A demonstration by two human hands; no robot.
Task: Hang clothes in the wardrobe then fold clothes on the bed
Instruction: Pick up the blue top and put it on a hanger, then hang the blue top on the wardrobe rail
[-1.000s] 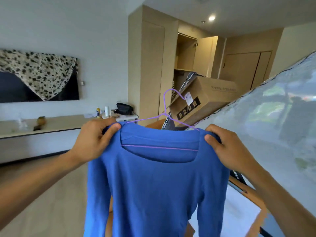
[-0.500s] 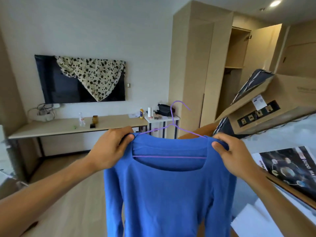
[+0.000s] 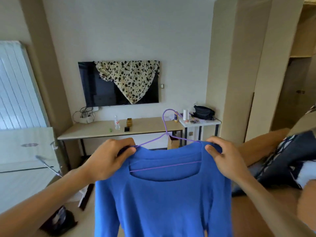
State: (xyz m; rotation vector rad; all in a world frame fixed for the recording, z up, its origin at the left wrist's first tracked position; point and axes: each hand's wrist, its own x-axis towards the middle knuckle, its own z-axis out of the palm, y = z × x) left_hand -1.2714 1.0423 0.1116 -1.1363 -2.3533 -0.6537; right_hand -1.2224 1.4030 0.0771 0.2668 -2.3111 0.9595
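A blue long-sleeved top hangs in front of me on a thin purple wire hanger, whose hook points up. My left hand grips the top's left shoulder over the hanger end. The right shoulder is held the same way by my right hand. The sleeves and body drop out of the bottom of the view. The wooden wardrobe stands at the right, its open section partly visible at the far right edge.
A wall TV with a spotted cloth draped over it faces me above a long desk with small items. A white side table carries a black bag. Dark patterned fabric lies at right. A dark bag sits on the floor at left.
My view has swung left: the wardrobe and cardboard box slid right, the box out of sight, and the TV is centred. Both hands keep holding the blue top's shoulders.
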